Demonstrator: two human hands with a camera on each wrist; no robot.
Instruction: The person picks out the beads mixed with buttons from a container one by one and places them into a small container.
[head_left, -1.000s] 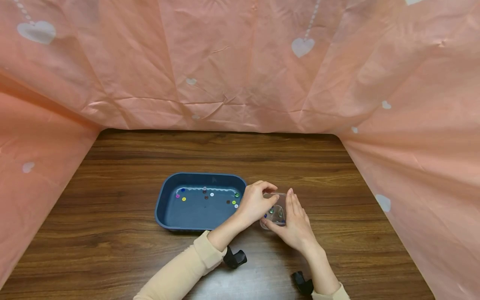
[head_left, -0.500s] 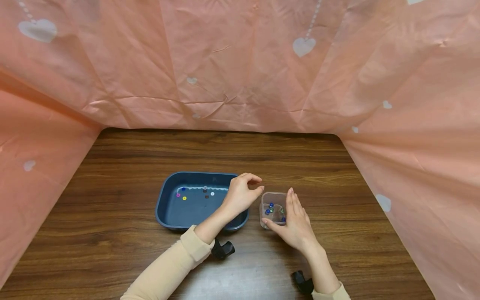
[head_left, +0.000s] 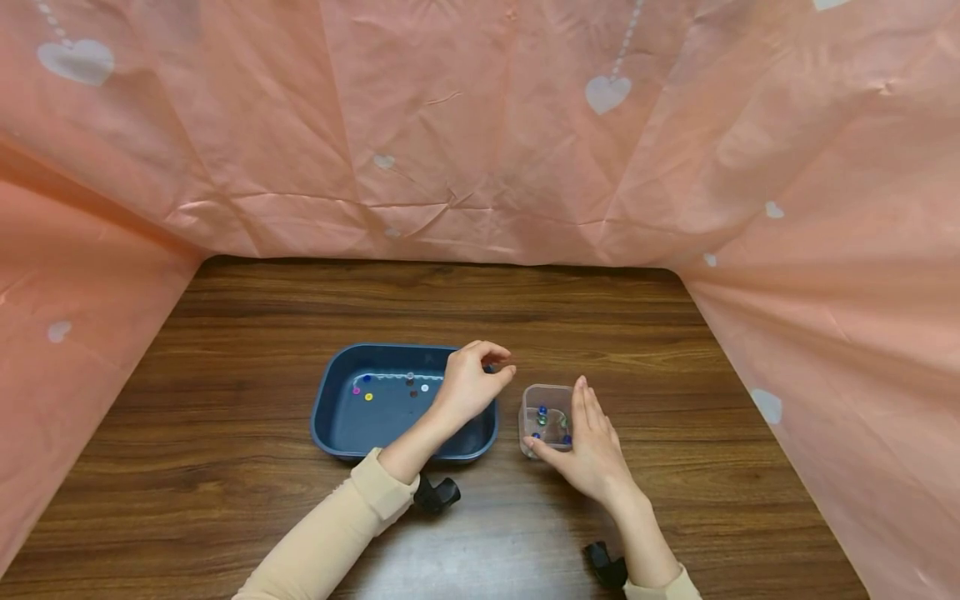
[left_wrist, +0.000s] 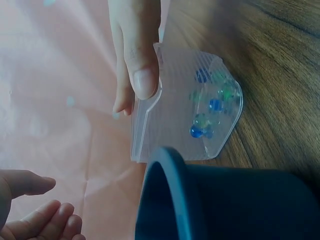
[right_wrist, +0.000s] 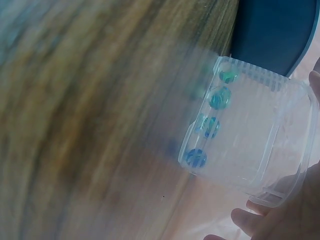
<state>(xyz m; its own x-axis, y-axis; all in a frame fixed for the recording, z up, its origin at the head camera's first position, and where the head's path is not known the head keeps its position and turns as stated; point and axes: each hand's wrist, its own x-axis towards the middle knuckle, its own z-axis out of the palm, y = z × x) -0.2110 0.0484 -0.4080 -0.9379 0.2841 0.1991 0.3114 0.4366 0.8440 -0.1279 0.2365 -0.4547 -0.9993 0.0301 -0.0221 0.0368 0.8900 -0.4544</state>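
My left hand (head_left: pixel 471 382) hangs over the right end of a blue tray (head_left: pixel 330 447). Its thumb and fingers are apart with nothing between them, as the left wrist view of the hand (left_wrist: pixel 42 222) also shows. My right hand (head_left: pixel 592 446) holds a small clear plastic box (head_left: pixel 531 396) upright on the table, fingers along its right side and thumb at the near rim. Several blue and green glass marbles (right_wrist: pixel 219 97) lie on the box's floor. Small round pieces lie in the tray, among them a yellow one (head_left: pixel 369 397) and a magenta one (head_left: pixel 356 391); my left hand hides others.
The brown wood-grain table (head_left: pixel 420 304) carries the tray and the box, with a narrow gap between them. Pink cloth (head_left: pixel 480 150) with white hearts surrounds the table at the back and both sides. Black wrist mounts (head_left: pixel 437 493) sit below both wrists.
My left hand has moved left from over the box to the tray's right end, uncovering the box. A blue marble in the box has shifted toward the near side. My right hand stays put.
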